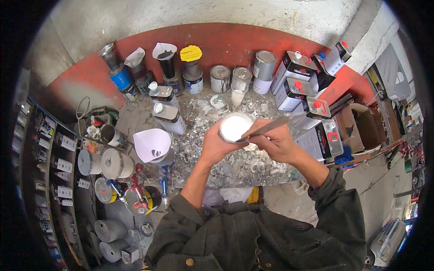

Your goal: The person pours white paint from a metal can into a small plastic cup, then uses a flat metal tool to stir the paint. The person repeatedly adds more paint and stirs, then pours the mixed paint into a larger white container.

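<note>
My left hand (213, 145) grips a small round tin (234, 127) of white paint, held just above the paint-spattered bench (235, 165). My right hand (273, 140) holds a flat metal stirring stick (270, 125) whose lower end rests at the tin's near rim. The stick slants up to the right. Both forearms come in from the lower edge in dark green sleeves.
Paint tins (220, 78), a small white cup (237, 97), rectangular metal cans (294, 67) and paper funnels (165, 52) line the red back wall. A white paper cone (152, 144) and spray guns (140, 196) sit at the left. Shelves of small tins run down the far left.
</note>
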The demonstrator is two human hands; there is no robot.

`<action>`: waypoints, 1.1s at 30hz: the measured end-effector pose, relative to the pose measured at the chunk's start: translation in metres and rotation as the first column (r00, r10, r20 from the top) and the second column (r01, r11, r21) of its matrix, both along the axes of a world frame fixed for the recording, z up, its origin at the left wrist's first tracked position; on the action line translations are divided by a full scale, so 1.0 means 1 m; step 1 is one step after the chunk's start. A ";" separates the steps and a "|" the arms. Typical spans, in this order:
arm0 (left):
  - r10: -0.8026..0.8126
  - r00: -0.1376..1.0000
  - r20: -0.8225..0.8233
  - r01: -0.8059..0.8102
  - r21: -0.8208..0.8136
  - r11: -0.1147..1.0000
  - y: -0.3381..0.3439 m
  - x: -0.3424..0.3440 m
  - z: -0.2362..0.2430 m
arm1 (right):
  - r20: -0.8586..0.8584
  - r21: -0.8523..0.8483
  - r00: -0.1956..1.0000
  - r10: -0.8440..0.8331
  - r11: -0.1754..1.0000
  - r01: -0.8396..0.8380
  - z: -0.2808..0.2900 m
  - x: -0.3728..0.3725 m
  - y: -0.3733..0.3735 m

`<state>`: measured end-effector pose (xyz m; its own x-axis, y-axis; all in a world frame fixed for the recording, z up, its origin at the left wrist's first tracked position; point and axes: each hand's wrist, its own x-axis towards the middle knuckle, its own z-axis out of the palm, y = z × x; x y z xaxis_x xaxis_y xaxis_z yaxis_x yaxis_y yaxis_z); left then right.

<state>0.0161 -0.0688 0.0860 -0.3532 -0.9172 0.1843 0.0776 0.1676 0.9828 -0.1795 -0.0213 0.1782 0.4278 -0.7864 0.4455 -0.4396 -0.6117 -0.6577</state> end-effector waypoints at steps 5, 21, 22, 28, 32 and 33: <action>-0.030 1.000 -0.001 0.030 -0.034 0.999 0.000 -0.009 -0.006 | 0.063 0.037 0.991 -0.114 0.993 0.112 0.004 -0.005 0.007; -0.149 0.988 -0.040 0.151 0.048 0.987 0.012 -0.021 -0.033 | 0.324 0.312 0.919 -0.226 0.942 0.121 0.052 -0.028 0.021; -0.144 0.990 -0.006 0.144 0.035 0.989 0.013 -0.020 -0.032 | 0.355 0.311 0.913 -0.203 0.946 0.089 0.052 -0.028 0.018; -0.181 0.983 0.008 0.180 0.083 0.980 0.020 -0.015 -0.027 | 0.164 0.291 0.984 -0.071 0.957 0.021 0.052 -0.027 0.009; -0.177 0.984 -0.014 0.177 0.071 0.982 0.022 -0.015 -0.028 | -0.032 0.233 0.994 -0.107 0.966 0.112 0.042 -0.024 0.009; -0.177 0.984 -0.026 0.179 0.065 0.982 0.023 -0.015 -0.028 | -0.087 0.212 0.995 -0.041 0.975 0.059 0.038 -0.023 0.009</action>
<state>0.0014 -0.0460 0.0582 -0.5089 -0.8504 0.1338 0.1205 0.0836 0.9892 -0.2025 -0.0125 0.2160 0.4132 -0.8813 0.2292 -0.5240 -0.4360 -0.7317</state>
